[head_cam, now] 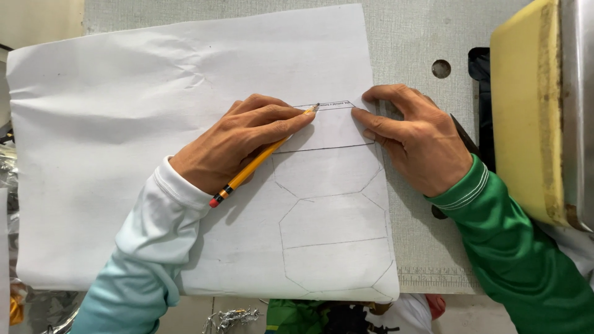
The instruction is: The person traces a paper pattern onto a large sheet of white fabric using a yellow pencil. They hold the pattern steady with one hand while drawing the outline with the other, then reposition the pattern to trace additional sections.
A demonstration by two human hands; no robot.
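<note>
Head view — pencil (260,158) pinched in left hand (238,142) fingers (291,120), tip on paper (124,124).

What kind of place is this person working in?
Probably a sewing or pattern-making workshop. The left hand draws with a yellow pencil on a large sheet of paper marked with angular pattern outlines, on a grey worktable with a ruler scale along its edge.

A pale speckled table (421,37) carries white paper (124,124) and, seemingly, yellow foam (526,111).
</note>
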